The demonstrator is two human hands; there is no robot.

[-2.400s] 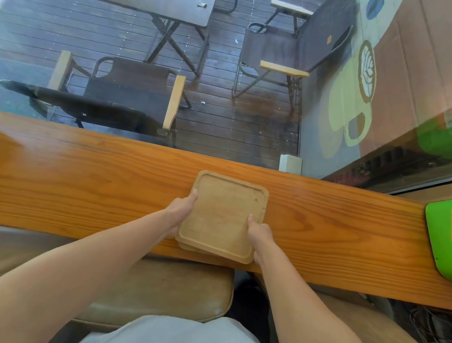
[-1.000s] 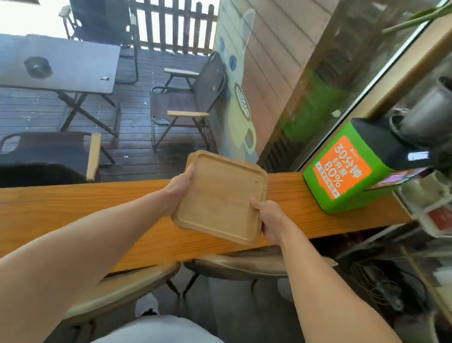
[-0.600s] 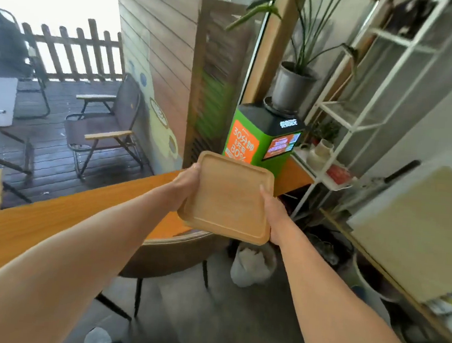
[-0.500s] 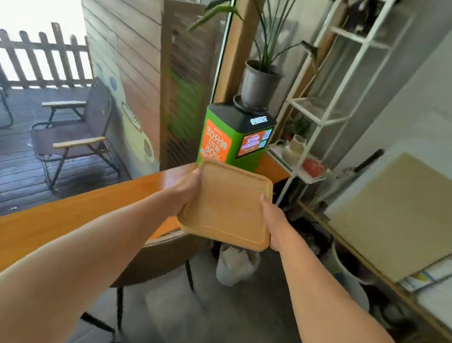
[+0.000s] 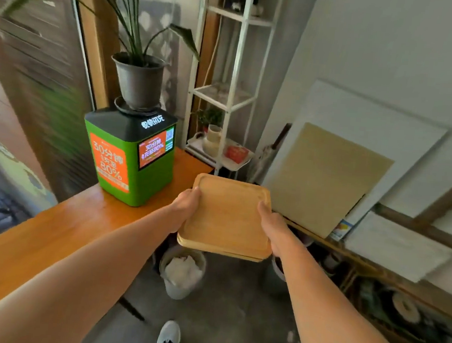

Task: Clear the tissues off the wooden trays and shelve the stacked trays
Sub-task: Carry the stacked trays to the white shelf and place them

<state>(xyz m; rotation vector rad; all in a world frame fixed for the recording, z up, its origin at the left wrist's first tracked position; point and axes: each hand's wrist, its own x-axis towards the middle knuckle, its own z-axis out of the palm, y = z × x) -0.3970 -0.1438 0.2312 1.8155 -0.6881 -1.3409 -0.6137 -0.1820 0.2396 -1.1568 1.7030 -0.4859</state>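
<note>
**Stacked trays carried toward the shelf**

While the stacked trays [image 5: 226, 218] are held in the air in front of the body, they are gripped from both sides: the left hand [image 5: 186, 204] is clamped on the left edge and the right hand [image 5: 273, 227] on the right edge, thumbs laid on the top rim. At least two trays can be made out at the near edge, the top one bare, with no tissue seen on it. The stack is kept roughly level above the floor, just off the end of the wooden counter [image 5: 58, 227], with a bin [image 5: 181, 274] of white crumpled material below it. The clearing step is judged to be finished and the shelving step to be in hand. A white shelf unit [image 5: 231, 95] stands ahead, beyond the stack. For the next move, the stack would need to be kept level and brought to a free shelf; which shelf is meant cannot be told.
</note>
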